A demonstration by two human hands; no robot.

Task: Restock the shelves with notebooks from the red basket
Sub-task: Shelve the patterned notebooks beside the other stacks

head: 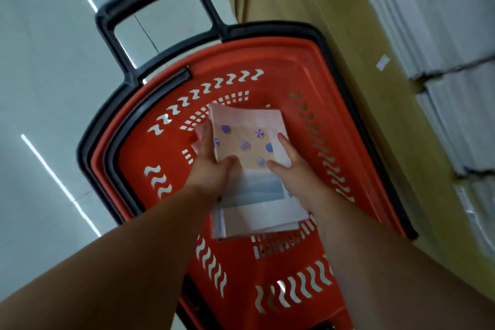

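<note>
Both hands are down in the red basket (pixel 267 56), seen from the head camera. The left hand (pixel 214 166) clamps the near-left edge of the pink notebook (pixel 246 128), thumb on the cover. The right hand (pixel 294 171) pinches its right edge, fingers spread narrow along it. That notebook sits mid-basket, a little toward the end with the black handle (pixel 150 2), on top of a sky-print notebook (pixel 257 190) and a skewed white pile (pixel 262 218) that runs to the basket's near wall. The risks, as I judge them: another pink edge (pixel 198 130) shows under the left fingers, so a second book may ride up and drop. Both grips are on edges only, so a thin cover could bow and slip free. The pile beneath lies crooked and may slide if dragged. White stacks on the shelf (pixel 442 21) wait well off to the right, and the basket's rim could catch a corner on the lift.
</note>
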